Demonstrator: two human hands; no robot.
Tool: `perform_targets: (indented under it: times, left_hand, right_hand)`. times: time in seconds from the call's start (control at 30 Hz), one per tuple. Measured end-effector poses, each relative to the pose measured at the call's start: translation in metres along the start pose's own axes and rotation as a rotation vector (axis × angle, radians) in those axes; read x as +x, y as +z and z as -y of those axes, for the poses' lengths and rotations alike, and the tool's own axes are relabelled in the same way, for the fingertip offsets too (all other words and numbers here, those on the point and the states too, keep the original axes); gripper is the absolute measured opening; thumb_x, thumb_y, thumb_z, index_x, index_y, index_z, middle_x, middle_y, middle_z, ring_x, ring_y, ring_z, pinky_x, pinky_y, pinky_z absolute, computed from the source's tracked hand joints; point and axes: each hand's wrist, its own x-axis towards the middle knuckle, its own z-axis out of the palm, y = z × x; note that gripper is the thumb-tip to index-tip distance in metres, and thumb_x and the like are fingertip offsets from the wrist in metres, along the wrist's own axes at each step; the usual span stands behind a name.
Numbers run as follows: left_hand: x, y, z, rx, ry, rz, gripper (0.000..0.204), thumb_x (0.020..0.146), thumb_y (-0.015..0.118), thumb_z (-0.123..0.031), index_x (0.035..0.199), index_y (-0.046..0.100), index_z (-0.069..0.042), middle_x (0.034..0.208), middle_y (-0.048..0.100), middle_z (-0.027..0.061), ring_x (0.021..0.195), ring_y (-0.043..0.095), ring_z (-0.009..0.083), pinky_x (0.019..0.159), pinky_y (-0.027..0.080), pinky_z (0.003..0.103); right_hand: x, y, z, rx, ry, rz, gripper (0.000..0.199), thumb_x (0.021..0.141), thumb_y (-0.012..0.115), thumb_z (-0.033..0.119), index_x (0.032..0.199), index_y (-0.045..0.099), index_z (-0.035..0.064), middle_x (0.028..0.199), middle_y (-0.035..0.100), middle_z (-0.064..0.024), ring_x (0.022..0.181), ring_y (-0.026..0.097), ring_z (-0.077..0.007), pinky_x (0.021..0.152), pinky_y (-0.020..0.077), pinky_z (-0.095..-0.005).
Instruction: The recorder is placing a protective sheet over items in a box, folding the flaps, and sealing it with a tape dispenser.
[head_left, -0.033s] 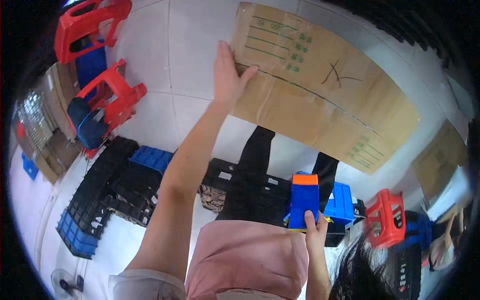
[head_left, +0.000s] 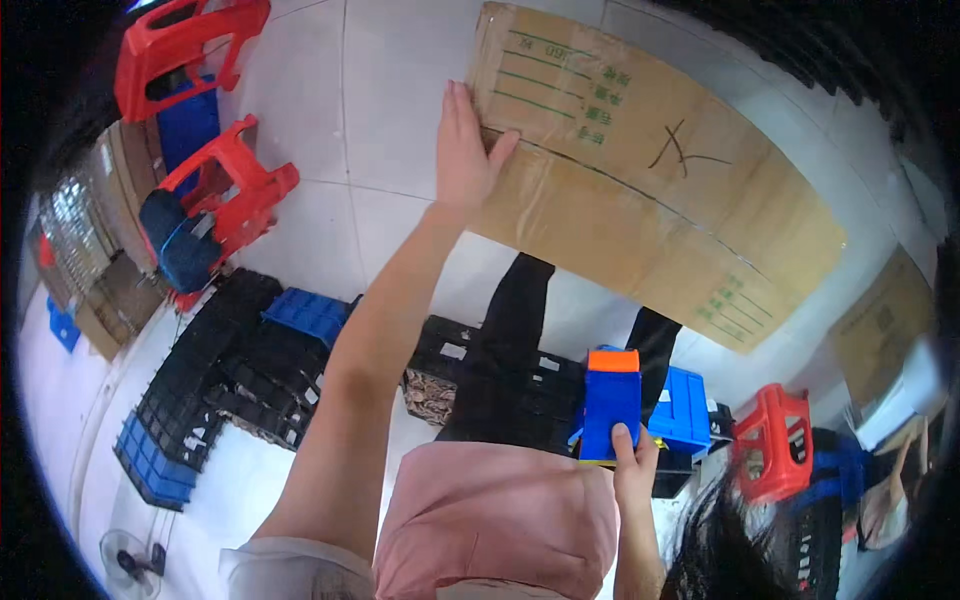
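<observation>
A large brown cardboard box lies ahead of me, its middle seam under clear tape, with green print and a dark hand-drawn mark on top. My left hand rests against the box's left end, fingers stretched out along it and the thumb over the top edge by the seam. Low on the right, my right hand is closed on a blue tape dispenser with an orange end, the thumb on its blue face. The dispenser is apart from the box. The other fingers of that hand are mostly hidden beneath it.
Black crates and a blue crate stand at the left. Red stools are at the far left, another red stool at the right. Beside the dispenser is a blue bin. A fan stands lower left.
</observation>
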Motion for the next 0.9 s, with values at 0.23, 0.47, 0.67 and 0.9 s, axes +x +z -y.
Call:
perform_targets:
  times: [0.23, 0.47, 0.67, 0.9]
  left_hand:
    - [0.03, 0.029, -0.012, 0.417, 0.114, -0.029, 0.083, 0.082, 0.049, -0.048, 0.138, 0.019, 0.006, 0.143, 0.022, 0.0261, 0.134, 0.018, 0.0395, 0.105, 0.018, 0.054]
    - [0.156, 0.033, -0.034, 0.401, 0.27, 0.042, 0.062, 0.092, 0.036, -0.043, 0.132, 0.037, 0.004, 0.14, 0.034, 0.0208, 0.134, 0.022, 0.035, 0.11, 0.015, 0.041]
    - [0.076, 0.036, -0.018, 0.347, 0.278, -0.045, 0.069, 0.092, 0.034, -0.041, 0.138, 0.017, 0.007, 0.145, 0.017, 0.0264, 0.136, 0.014, 0.0388, 0.108, 0.013, 0.049]
    - [-0.044, 0.043, -0.031, 0.336, -0.128, -0.036, 0.065, 0.095, 0.033, -0.034, 0.139, 0.01, 0.007, 0.146, 0.01, 0.0265, 0.136, 0.009, 0.0388, 0.11, 0.008, 0.046]
  right_hand:
    - [0.014, -0.049, 0.019, -0.053, 0.059, 0.053, 0.027, 0.089, 0.055, 0.022, 0.097, 0.059, -0.0031, 0.082, 0.06, -0.002, 0.074, 0.051, -0.0074, 0.068, 0.0425, -0.0229]
    - [0.028, -0.121, 0.012, -0.138, 0.067, -0.042, 0.03, 0.088, 0.057, 0.019, 0.106, 0.057, -0.0049, 0.089, 0.061, -0.0048, 0.079, 0.051, -0.0107, 0.073, 0.0435, -0.0263]
    - [0.033, -0.16, 0.003, -0.227, 0.04, -0.102, 0.039, 0.091, 0.053, 0.029, 0.109, 0.056, -0.0052, 0.089, 0.062, -0.0098, 0.078, 0.055, -0.015, 0.073, 0.0444, -0.0296]
    - [0.026, -0.146, -0.007, -0.03, 0.03, -0.031, 0.034, 0.09, 0.056, 0.025, 0.106, 0.057, -0.0054, 0.088, 0.061, -0.008, 0.078, 0.053, -0.0127, 0.073, 0.0438, -0.0273]
